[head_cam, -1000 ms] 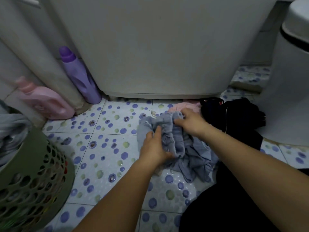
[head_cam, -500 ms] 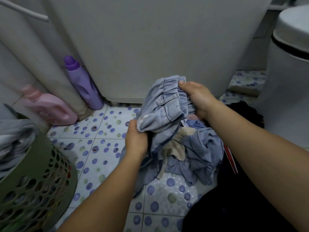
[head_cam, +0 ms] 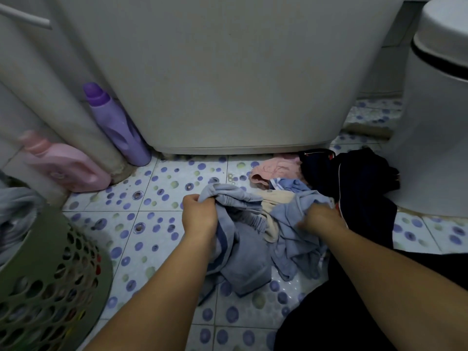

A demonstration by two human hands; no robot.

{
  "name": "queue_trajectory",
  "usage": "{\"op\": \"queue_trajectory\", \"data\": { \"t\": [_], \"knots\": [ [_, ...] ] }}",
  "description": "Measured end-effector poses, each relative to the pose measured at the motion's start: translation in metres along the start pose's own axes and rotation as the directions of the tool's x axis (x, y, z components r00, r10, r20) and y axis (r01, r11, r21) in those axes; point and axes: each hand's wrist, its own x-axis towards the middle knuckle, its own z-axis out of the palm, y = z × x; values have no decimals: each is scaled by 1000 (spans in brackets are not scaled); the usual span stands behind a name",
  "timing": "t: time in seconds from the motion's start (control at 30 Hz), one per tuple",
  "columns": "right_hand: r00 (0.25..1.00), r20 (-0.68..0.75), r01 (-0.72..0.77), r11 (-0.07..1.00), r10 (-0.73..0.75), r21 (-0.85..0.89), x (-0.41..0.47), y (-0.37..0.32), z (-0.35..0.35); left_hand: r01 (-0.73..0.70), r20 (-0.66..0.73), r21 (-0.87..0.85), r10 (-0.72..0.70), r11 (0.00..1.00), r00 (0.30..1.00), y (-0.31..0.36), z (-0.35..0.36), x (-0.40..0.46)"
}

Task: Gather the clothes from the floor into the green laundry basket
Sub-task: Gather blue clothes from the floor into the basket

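Denim, the crumpled blue-grey garment, lifted half a second ago, now back down right of green perforated laundry basket; left hand pinches it, right hand blurred, grip unclear; not binned yet.

No legible text, label or brand anywhere (bottle fronts too blurred to read)

I'm looking down at a tiled floor, pale with purple and green dots. Straight ahead stands a big white washer, its base just off the tiles. Left of it a grey pipe runs down to the floor, with a purple bottle upright between pipe and washer and a pink bottle lying on the pipe's other side. A white bin stands at the right. The light is dim and even.
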Motion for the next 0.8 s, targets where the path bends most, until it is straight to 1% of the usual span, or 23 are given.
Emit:
{"op": "queue_trajectory", "data": {
  "t": [0.07, 0.1, 0.13, 0.17, 0.2, 0.23, 0.27, 0.3, 0.33, 0.37, 0.4, 0.43, 0.53, 0.57, 0.63, 0.7, 0.77, 0.8],
  "knots": [
    [999, -32, -1, 992, -3, -128, 4, 3, 8, 48, 46, -60, -46, 997, 998, 1, -2, 0],
    [1000, -19, -5, 986, 2, -165, 7, 2, 9, 57, 65, -69, -52, 996, 997, 2, -4, 1],
    [1000, 2, 0, 985, 1, -173, 11, -1, 8, 65, 77, -80, -59, 995, 995, 4, -5, 3],
    [998, 50, -17, 994, 22, -111, 14, -8, 2, 71, 87, -90, -63, 993, 994, 6, -6, 3],
    [995, 95, -18, 1000, 16, 18, 17, -18, -6, 86, 87, -108, -77, 990, 993, 9, -8, 3],
    [993, 109, 27, 976, -52, 218, 13, -29, -18, 87, 84, -136, -76, 987, 994, 12, -9, 3],
    [985, 77, 105, 889, -155, 445, 9, -39, -28, 95, 87, -176, -81, 980, 993, 16, -11, 2],
    [967, 26, 185, 762, -255, 620, 0, -49, -39, 103, 87, -229, -85, 968, 993, 19, -12, 3],
    [939, -38, 269, 657, -343, 704, -8, -59, -49, 111, 101, -287, -85, 951, 991, 24, -14, 1],
    [907, -84, 338, 592, -414, 732, -20, -66, -60, 113, 115, -353, -76, 929, 990, 29, -15, 1],
    [868, -124, 409, 551, -481, 727, -30, -75, -71, 110, 124, -413, -64, 904, 990, 35, -17, -1],
    [830, -153, 474, 533, -536, 701, -42, -85, -82, 98, 132, -466, -41, 879, 990, 42, -19, -3],
    [717, -202, 602, 447, -667, 662, -76, -118, -111, -12, 135, -530, 98, 848, 986, 61, -30, -10],
    [693, -206, 619, 425, -690, 660, -84, -126, -117, -59, 135, -522, 150, 851, 979, 66, -34, -14],
    [664, -204, 608, 361, -719, 707, -99, -142, -126, -156, 152, -479, 257, 864, 954, 74, -44, -19],
    [647, -197, 572, 297, -737, 764, -111, -155, -130, -249, 207, -438, 367, 864, 907, 76, -52, -23],
    [641, -188, 567, 293, -744, 770, -122, -168, -132, -338, 268, -373, 449, 864, 852, 75, -61, -25],
    [635, -182, 570, 296, -751, 767, -128, -175, -133, -386, 286, -310, 473, 869, 833, 76, -68, -27]
  ]
}}
